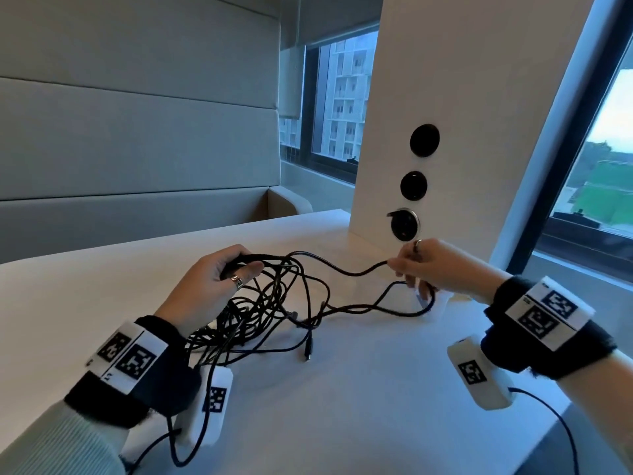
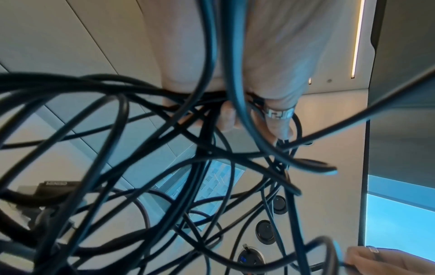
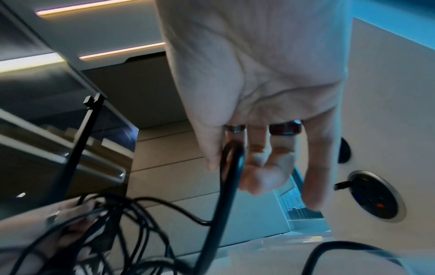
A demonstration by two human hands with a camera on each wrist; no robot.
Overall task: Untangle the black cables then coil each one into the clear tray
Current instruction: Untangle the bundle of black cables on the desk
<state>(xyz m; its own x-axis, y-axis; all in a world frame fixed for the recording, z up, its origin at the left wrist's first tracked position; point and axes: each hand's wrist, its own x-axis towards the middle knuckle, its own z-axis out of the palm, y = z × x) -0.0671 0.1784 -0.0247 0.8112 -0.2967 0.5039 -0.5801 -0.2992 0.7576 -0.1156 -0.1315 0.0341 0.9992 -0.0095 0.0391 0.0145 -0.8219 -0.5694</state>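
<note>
Fingers of left hand curled round a bunch of black cables, raised above white bench. Right hand pinches one strand between thumb and fingertips, drawn sideways. Remaining tangle trails on bench between hands. Clear tray not discernible.

The left hand is raised over the white counter with its fingers curled around a bunch of black cables, whose loops hang down in a tangle onto the counter. To the right, the right hand pinches one cable that sags between the two hands. A cable plug lies on the counter just near of the tangle. Three round sockets sit in a white pillar at the far right.
</note>
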